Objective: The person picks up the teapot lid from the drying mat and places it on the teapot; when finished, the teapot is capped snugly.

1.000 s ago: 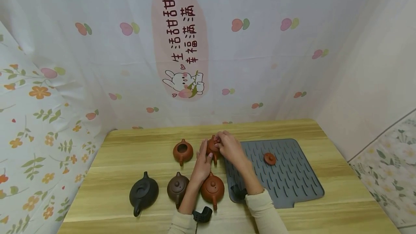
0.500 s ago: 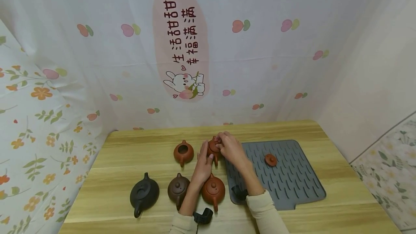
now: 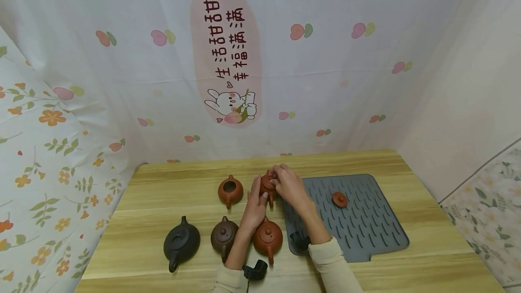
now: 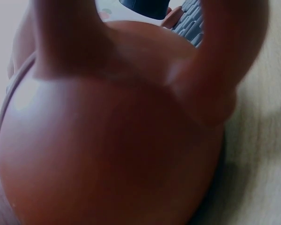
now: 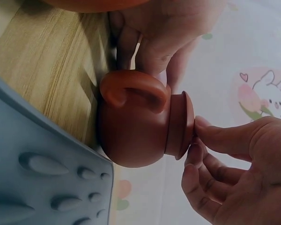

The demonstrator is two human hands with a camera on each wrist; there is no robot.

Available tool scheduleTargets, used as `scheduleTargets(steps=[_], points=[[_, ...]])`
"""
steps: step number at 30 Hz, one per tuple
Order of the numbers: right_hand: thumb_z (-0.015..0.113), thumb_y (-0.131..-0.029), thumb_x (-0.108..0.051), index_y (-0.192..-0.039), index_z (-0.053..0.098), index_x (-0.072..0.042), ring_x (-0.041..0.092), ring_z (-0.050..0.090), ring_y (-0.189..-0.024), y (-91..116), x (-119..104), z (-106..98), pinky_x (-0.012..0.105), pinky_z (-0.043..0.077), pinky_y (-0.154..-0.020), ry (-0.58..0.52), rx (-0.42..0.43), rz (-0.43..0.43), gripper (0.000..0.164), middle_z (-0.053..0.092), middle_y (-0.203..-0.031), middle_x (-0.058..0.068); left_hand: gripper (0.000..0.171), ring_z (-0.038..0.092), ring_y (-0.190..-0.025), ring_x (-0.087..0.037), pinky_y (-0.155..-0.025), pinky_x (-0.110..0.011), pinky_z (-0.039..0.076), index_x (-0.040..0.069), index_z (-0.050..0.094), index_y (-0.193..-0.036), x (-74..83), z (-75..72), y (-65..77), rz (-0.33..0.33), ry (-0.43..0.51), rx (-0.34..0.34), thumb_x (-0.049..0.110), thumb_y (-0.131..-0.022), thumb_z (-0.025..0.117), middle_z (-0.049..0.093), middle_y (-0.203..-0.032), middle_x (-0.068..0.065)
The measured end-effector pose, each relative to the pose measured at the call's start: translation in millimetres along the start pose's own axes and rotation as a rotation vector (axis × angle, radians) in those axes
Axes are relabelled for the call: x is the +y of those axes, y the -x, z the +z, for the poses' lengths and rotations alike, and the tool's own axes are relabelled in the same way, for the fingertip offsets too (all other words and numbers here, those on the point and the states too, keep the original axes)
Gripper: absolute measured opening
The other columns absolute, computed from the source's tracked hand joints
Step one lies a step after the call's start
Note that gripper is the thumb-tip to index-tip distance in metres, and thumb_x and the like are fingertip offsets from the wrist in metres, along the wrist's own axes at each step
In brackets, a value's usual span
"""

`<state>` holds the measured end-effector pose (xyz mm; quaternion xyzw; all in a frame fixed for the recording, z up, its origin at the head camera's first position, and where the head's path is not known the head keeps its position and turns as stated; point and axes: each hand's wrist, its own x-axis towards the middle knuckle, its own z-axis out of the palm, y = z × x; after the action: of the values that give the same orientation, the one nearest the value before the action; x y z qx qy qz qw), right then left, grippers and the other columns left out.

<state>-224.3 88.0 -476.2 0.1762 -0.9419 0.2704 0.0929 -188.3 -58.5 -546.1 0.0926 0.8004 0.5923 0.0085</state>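
My right hand (image 3: 289,184) pinches the lid (image 5: 187,124) of a small red clay teapot (image 5: 136,124) between thumb and fingertips. In the right wrist view the lid's rim stands out over a narrower collar at the pot's mouth. Against that pot's left side lie the fairly straight fingers of my left hand (image 3: 254,209), its thumb close to the handle. A larger red teapot (image 3: 267,238) with its lid on stands below my left palm; its rounded body and blurred handle fill the left wrist view. Left of my left forearm sits a brown lidded teapot (image 3: 224,234).
A lidless red teapot (image 3: 230,191) stands left of the hands, and a black teapot (image 3: 182,243) farther left. On the grey ridged mat (image 3: 378,225) at right lies a loose red lid (image 3: 339,199). A patterned cloth (image 3: 346,89) hangs behind the wooden table (image 3: 134,220).
The head view has shifted slightly. Both hands keep their places at the small red teapot, and the other pots and the loose lid stay where they were.
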Motion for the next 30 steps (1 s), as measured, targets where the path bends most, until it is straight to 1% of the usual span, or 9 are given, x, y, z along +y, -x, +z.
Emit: scheduleTargets(steps=[9, 14, 17, 21, 30], points=[[0.081, -0.100, -0.005, -0.108, 0.076, -0.005, 0.030, 0.074, -0.088, 0.1, 1.7, 5.0, 0.043, 0.063, -0.070, 0.009, 0.044, -0.032, 0.010, 0.070, -0.104, 0.014, 0.064, 0.005, -0.167, -0.054, -0.134, -0.070, -0.002, -0.005, 0.015, -0.174, -0.2, 0.2, 0.2, 0.013, 0.011, 0.000, 0.000, -0.116, 0.044, 0.008, -0.180, -0.034], [0.080, -0.100, -0.005, -0.109, 0.076, -0.005, 0.030, 0.074, -0.087, 0.6, 0.0, 4.7, 0.044, 0.063, -0.068, 0.010, 0.045, -0.029, 0.009, 0.070, -0.105, 0.014, 0.065, 0.005, -0.167, -0.054, -0.134, -0.069, -0.002, -0.004, 0.016, -0.174, -6.8, 1.4, -0.4, 0.029, 0.023, 0.008, 0.001, -0.116, 0.045, 0.008, -0.180, -0.033], [0.080, -0.101, -0.005, -0.109, 0.076, -0.005, 0.031, 0.074, -0.086, 0.7, -0.6, 4.8, 0.044, 0.063, -0.068, 0.016, 0.046, -0.031, 0.009, 0.071, -0.105, 0.014, 0.065, 0.005, -0.168, -0.052, -0.135, -0.068, -0.002, -0.003, 0.016, -0.174, -5.7, 1.0, -0.2, 0.016, 0.021, 0.005, 0.002, -0.116, 0.045, 0.008, -0.181, -0.032], [0.081, -0.100, -0.004, -0.107, 0.076, -0.005, 0.030, 0.074, -0.085, 1.3, 0.4, 6.8, 0.042, 0.062, -0.067, 0.034, 0.047, -0.041, 0.009, 0.071, -0.104, 0.014, 0.064, 0.005, -0.168, -0.053, -0.134, -0.070, -0.002, -0.005, 0.016, -0.174, 0.1, -0.5, 0.5, 0.001, 0.022, 0.000, -0.001, -0.116, 0.044, 0.008, -0.180, -0.033], [0.081, -0.099, -0.003, -0.107, 0.077, -0.005, 0.030, 0.074, -0.084, 1.8, 2.0, 8.4, 0.043, 0.062, -0.067, 0.044, 0.058, -0.053, 0.009, 0.071, -0.103, 0.013, 0.064, 0.005, -0.167, -0.054, -0.134, -0.070, -0.002, -0.005, 0.016, -0.174, -0.6, 0.4, -0.2, 0.008, 0.027, 0.001, -0.002, -0.116, 0.043, 0.008, -0.180, -0.033]])
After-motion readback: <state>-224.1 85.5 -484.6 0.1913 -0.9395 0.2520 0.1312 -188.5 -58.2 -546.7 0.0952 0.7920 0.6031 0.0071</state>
